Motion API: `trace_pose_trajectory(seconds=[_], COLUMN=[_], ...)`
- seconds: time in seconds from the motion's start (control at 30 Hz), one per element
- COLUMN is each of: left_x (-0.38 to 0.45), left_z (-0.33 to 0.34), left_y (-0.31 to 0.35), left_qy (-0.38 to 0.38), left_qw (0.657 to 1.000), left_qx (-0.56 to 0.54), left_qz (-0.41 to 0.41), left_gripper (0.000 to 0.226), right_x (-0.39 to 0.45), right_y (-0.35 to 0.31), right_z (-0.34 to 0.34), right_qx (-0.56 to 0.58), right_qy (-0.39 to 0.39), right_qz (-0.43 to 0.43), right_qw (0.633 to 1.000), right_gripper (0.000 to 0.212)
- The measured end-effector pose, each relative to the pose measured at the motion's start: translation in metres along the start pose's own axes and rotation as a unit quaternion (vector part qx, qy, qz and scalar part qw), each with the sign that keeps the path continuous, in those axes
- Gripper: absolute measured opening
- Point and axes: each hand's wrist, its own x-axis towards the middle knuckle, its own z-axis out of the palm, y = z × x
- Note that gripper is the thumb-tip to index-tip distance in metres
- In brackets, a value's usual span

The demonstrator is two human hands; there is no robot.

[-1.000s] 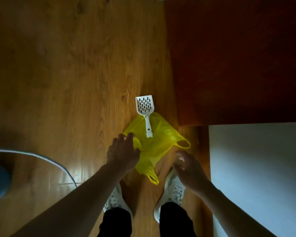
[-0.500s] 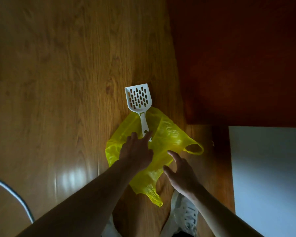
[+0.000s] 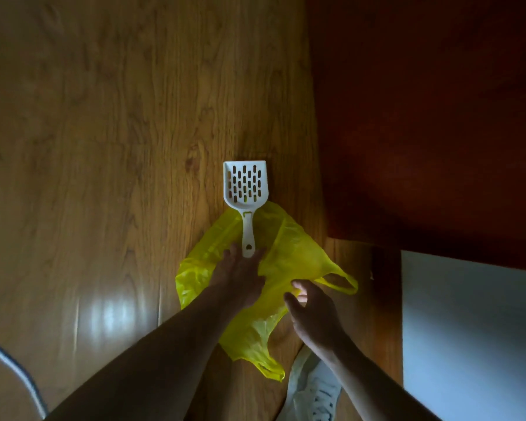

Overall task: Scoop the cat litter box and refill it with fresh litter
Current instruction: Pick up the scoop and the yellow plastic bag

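A white slotted litter scoop (image 3: 246, 189) lies on the wooden floor, its handle resting on a crumpled yellow plastic bag (image 3: 289, 253). My left hand (image 3: 239, 278) lies over the bag with its fingertips at the end of the scoop's handle, on either side of it; the fingers look straight. My right hand (image 3: 312, 311) is at the bag's right part, next to one of its loop handles (image 3: 337, 282), thumb and fingers touching the plastic. The litter box is not in view.
A dark red surface (image 3: 431, 117) fills the upper right. A pale white-blue panel (image 3: 474, 329) stands at the lower right. My white shoe (image 3: 315, 390) is at the bottom. A grey cable (image 3: 19, 372) curves across the lower left floor.
Both hands have moved further forward: the left from the bag's edge to the handle end of the scoop, the right from above my shoe onto the bag. The camera came lower and closer.
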Motion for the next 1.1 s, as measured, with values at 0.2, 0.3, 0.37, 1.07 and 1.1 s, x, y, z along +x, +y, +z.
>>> trace_pose_trajectory(seconds=[0.2,0.3,0.37,1.07,1.1], left_x=[0.009,-0.008,-0.024,-0.377,-0.404], left_z=[-0.001,-0.014,-0.027,-0.342,-0.364], left_y=[0.007,0.007,0.001,-0.001,0.0], left_qy=[0.058,0.118,0.136,0.336,0.342], left_qw=[0.998,0.993,0.987,0.917,0.913], left_qx=[0.011,-0.027,-0.086,-0.21,-0.214], left_qz=[-0.029,0.001,0.0,-0.054,-0.059], left_gripper=[0.039,0.029,0.024,0.042,0.04], right_x=[-0.008,-0.007,-0.011,-0.279,-0.301], right_y=[-0.002,-0.002,-0.007,-0.296,-0.318], right_z=[-0.005,-0.007,-0.009,-0.218,-0.23], right_qx=[-0.026,-0.031,-0.021,-0.104,-0.1], right_qy=[-0.006,0.016,0.038,0.202,0.209], right_qz=[-0.034,-0.048,-0.063,-0.363,-0.38], right_qw=[0.999,0.998,0.997,0.904,0.895], right_gripper=[0.044,0.042,0.038,0.024,0.024])
